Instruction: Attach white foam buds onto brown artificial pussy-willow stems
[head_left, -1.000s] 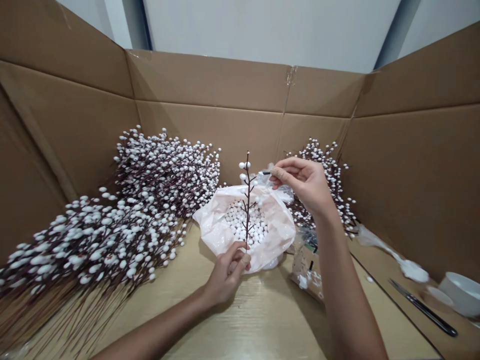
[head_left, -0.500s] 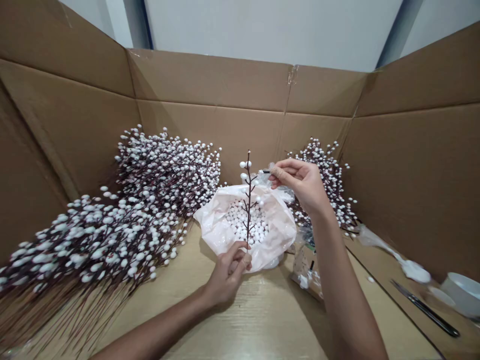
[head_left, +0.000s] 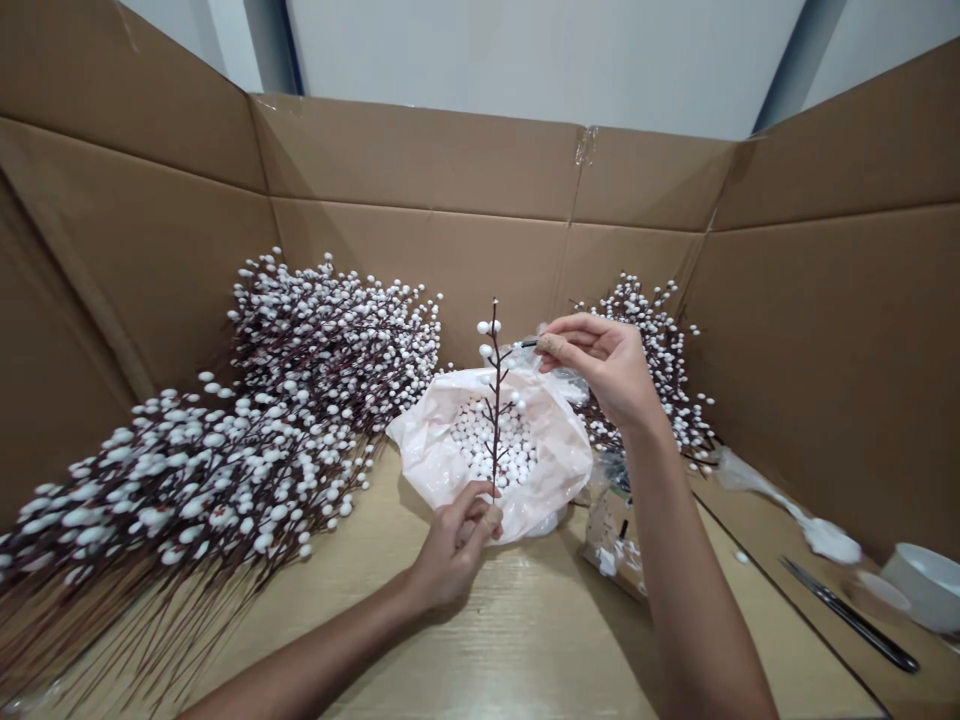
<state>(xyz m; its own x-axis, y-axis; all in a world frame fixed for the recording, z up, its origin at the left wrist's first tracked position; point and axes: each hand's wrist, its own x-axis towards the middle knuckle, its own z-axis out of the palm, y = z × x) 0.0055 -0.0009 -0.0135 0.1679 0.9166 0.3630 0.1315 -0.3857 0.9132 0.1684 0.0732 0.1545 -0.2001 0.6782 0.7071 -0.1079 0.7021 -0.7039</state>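
Delicately, a twig (head_left: pixel 496 425) is pinched upright by the left hand (head_left: pixel 459 535), a dark stick (head_left: pixel 529 343) by the right hand (head_left: pixel 604 368).

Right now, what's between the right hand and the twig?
Head view: a dark stick, pinched by the right hand, pointing at the twig; contact unclear.

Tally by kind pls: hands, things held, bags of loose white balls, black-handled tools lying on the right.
Hands, left hand and right hand: 2
Held things, branched stem and small black stick: 2
Open bag of white balls: 1
Black-handled tool: 1
Total: 6
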